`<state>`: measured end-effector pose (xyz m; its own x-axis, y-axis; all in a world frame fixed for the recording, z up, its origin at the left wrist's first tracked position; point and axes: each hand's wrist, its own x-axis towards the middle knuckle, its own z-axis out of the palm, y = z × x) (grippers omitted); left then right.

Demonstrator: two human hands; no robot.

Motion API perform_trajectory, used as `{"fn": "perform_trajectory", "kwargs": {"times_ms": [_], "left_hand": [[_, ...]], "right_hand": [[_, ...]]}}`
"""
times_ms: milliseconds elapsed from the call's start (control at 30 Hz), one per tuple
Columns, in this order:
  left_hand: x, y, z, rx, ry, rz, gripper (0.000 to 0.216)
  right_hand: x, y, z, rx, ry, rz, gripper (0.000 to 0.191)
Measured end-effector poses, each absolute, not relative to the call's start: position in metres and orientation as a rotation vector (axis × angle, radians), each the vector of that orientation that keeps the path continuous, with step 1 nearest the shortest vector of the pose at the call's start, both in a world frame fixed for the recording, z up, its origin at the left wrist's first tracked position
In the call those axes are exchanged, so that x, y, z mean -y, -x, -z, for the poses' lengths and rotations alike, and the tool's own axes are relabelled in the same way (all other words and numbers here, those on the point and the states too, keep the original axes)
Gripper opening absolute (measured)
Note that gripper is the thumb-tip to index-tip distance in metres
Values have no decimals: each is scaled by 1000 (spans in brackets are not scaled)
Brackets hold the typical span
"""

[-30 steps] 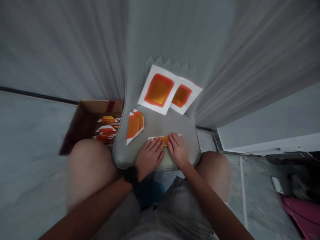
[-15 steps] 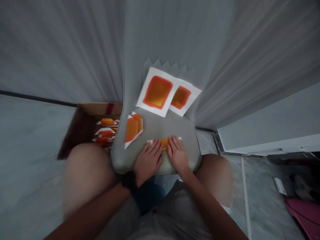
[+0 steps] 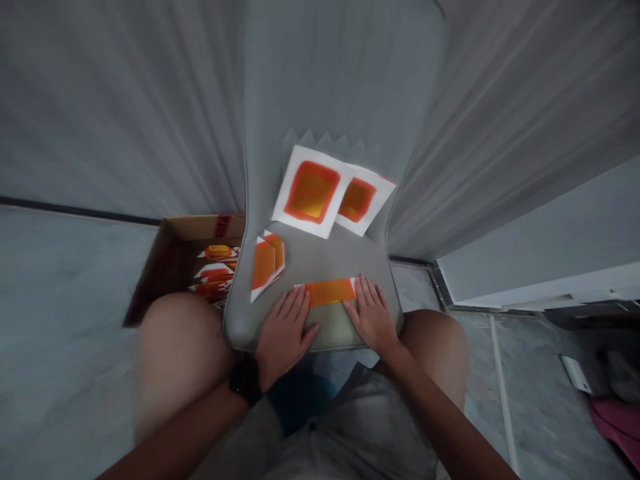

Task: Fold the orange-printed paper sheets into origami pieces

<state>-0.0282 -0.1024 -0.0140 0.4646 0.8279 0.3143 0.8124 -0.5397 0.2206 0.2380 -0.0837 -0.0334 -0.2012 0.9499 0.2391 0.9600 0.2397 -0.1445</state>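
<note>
A folded paper strip (image 3: 330, 292), orange with white ends, lies flat near the front of the grey chair seat (image 3: 333, 257). My left hand (image 3: 284, 332), with a black watch at the wrist, rests flat on the strip's left end, fingers stretched out. Over its right end lies my right hand (image 3: 373, 313), also flat with the fingers extended. Behind the strip, two white sheets with orange squares (image 3: 313, 193) lean toward the backrest, partly overlapping. To the left are folded orange-and-white paper pieces (image 3: 267, 260), one over another.
On the floor at the left, a cardboard box (image 3: 155, 267) holds several folded orange-and-white papers (image 3: 215, 272). Grey curtains (image 3: 125, 100) hang behind the chair. At the far right lie a white object (image 3: 576, 373) and a pink item (image 3: 617, 417).
My hands have slid apart toward the two ends of the strip, so more of its orange middle shows. The view has shifted slightly.
</note>
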Motion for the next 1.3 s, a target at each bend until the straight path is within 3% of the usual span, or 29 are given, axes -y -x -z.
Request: {"fn": "perform_trajectory", "kwargs": {"times_ms": [133,333,633,1167,1300], "left_hand": [[104,28,16,-1506,-2674,-594,67],[104,30,23,-1491,-2717,-585,66],[101,30,16,-1494,-2748,-610,70],[94,35,27,-1513,-2847,-592,77],[92,37,30,-1551,-2752,-613,65]], "right_hand": [[90,-206,16,2160,1759,94,73],[113,-138,11,2399,1452,-171,72],[118,-229,40,2175,1763,48,66],[113,-209,37,1870,1831,-38,53],[104,-211,34,1836,1836,-73,49]]}}
